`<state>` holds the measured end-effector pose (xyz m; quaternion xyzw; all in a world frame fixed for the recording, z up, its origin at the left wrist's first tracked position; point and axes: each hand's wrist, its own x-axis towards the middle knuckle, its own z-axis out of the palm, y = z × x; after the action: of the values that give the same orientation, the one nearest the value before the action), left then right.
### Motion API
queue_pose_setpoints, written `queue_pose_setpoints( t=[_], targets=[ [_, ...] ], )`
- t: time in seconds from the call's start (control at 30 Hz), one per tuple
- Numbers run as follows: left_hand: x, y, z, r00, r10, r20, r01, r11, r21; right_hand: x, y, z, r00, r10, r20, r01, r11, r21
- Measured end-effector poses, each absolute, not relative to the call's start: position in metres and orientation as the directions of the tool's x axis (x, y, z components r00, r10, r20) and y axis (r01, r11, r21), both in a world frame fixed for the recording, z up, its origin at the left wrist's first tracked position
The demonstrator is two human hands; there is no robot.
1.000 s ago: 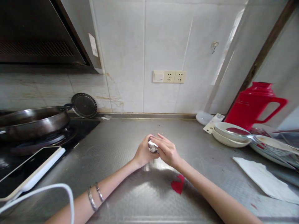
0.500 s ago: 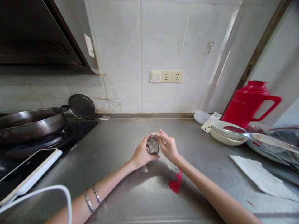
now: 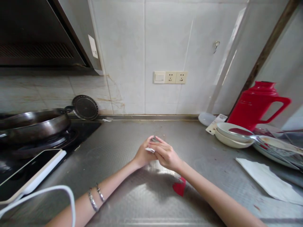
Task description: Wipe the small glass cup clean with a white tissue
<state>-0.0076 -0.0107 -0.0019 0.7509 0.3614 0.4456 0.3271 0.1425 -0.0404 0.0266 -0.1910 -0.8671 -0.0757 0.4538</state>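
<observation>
My left hand (image 3: 142,155) is wrapped round a small, clear, round glass vessel (image 3: 154,139) above the steel counter. Only a bit of the glass shows at the top, between the fingers. My right hand (image 3: 168,156) lies across the near side of it, fingers bent and pressed against it. From under those fingers sticks out a white piece of tissue (image 3: 150,149). Most of the glass is hidden by both hands. Below the right wrist a red patch (image 3: 179,187) is visible on the counter.
A steel pan (image 3: 38,126) stands on the stove at left, near a phone (image 3: 28,176) with a white cable (image 3: 59,188). At right are a red thermos (image 3: 253,105), stacked bowls (image 3: 234,140), plates, utensils and a white paper sheet (image 3: 267,183). Sockets (image 3: 170,77) sit on the wall.
My right hand has come down and left over the glass, now covering most of it. The white tissue has moved from the glass's top to its near side. The view has shifted slightly.
</observation>
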Motion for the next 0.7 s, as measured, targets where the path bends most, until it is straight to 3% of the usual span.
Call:
queue_pose_setpoints(
  t=[0.07, 0.23, 0.3, 0.4, 0.6, 0.7],
  targets=[
    [-0.01, -0.01, 0.002, 0.321, 0.852, 0.413, 0.276, -0.502, 0.82, 0.142, -0.041, 0.028, -0.496, 0.271, 0.825, 0.388, 0.919, -0.069],
    [-0.008, -0.015, 0.013, 0.24, 0.895, 0.376, 0.236, -0.429, 0.872, 0.149, -0.03, 0.03, -0.156, 0.422, 0.893, 0.47, 0.827, -0.309],
    [-0.007, -0.017, 0.014, 0.242, 0.894, 0.377, 0.221, -0.429, 0.876, 0.151, -0.025, 0.029, -0.103, 0.463, 0.88, 0.482, 0.798, -0.363],
    [-0.007, -0.018, 0.014, 0.249, 0.89, 0.383, 0.228, -0.438, 0.87, 0.15, -0.024, 0.024, -0.141, 0.436, 0.889, 0.471, 0.819, -0.327],
    [-0.01, -0.011, 0.014, 0.2, 0.898, 0.392, 0.245, -0.433, 0.867, 0.146, -0.032, 0.02, -0.314, 0.283, 0.906, 0.422, 0.897, -0.134],
    [-0.011, -0.008, 0.014, 0.192, 0.903, 0.384, 0.242, -0.423, 0.873, 0.148, -0.032, 0.025, -0.337, 0.281, 0.899, 0.416, 0.9, -0.126]
  ],
)
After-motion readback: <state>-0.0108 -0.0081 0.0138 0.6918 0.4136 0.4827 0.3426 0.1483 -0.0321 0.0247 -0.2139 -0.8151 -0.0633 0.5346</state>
